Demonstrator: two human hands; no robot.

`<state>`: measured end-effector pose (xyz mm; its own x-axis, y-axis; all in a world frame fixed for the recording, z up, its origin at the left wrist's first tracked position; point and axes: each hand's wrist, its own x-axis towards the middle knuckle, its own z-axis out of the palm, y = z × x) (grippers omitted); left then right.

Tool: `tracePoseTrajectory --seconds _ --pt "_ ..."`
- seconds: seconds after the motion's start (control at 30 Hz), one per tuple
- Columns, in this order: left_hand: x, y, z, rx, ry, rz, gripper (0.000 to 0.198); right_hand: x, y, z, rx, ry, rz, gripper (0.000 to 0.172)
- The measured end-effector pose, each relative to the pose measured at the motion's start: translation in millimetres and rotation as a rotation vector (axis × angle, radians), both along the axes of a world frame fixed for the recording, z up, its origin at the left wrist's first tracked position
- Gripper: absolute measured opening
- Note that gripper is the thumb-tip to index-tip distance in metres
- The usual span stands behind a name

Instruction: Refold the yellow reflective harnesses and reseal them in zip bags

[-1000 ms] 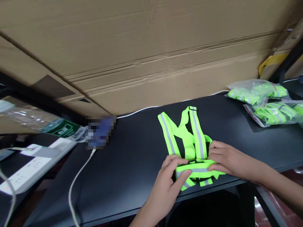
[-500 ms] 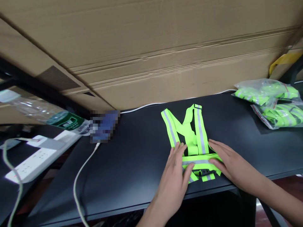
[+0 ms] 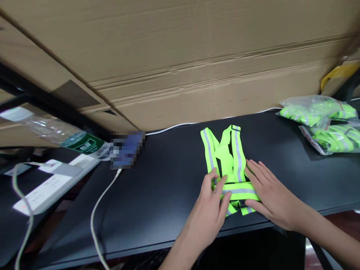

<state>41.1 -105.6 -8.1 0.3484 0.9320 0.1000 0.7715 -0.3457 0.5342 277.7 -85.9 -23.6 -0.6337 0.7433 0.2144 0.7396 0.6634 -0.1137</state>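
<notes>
A fluorescent yellow-green reflective vest (image 3: 238,192) made of grey-striped elastic straps lies on the black tabletop. Its shoulder straps point away from me, and the waist band runs across the near end. My left hand (image 3: 211,204) touches the left end of the band, fingers bent and apart. At the right end, my right hand (image 3: 274,195) rests with its fingers stretched out and its thumb over the band's edge. Part of a black buckle (image 3: 242,203) shows below the band. Both ends of the band are partly covered by my hands.
Clear bags of similar straps (image 3: 334,137) lie at the right. On the left are a white power strip (image 3: 52,189), a plastic bottle (image 3: 84,143), a pixelated blue object (image 3: 129,150) and a white cable (image 3: 97,213). Cardboard (image 3: 197,86) stands behind the black table (image 3: 140,210).
The vest's left shoulder strap has shifted right, closer to the other strap. My left hand's fingers have bent more, and my right hand has flattened along the right edge.
</notes>
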Motion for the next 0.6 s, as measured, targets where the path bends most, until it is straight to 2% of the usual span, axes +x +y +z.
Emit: tracePoseTrajectory --seconds 0.17,0.23,0.3,0.37,0.5,0.6 --pt "2.7 -2.7 -3.9 0.109 -0.035 0.012 0.022 2.4 -2.3 0.8 -0.071 0.071 0.002 0.054" --pt "2.8 -5.0 -6.1 0.194 -0.019 0.086 0.019 4.5 -2.3 2.8 -0.097 0.063 0.016 0.050" --pt "2.4 -7.5 -7.6 0.285 0.058 0.213 0.027 6.6 -2.5 6.4 -0.101 0.046 0.042 0.048" --pt "1.8 -10.0 -8.3 0.337 0.149 0.274 0.034 8.0 -3.1 11.0 -0.100 0.049 0.029 0.045" --pt "2.0 -14.6 -8.2 0.436 0.129 0.226 0.027 7.8 -5.3 16.3 -0.115 0.086 -0.027 0.043" --pt "3.0 -16.7 -7.8 0.470 0.067 0.210 0.017 6.7 -7.5 13.7 -0.063 0.099 0.007 0.043"
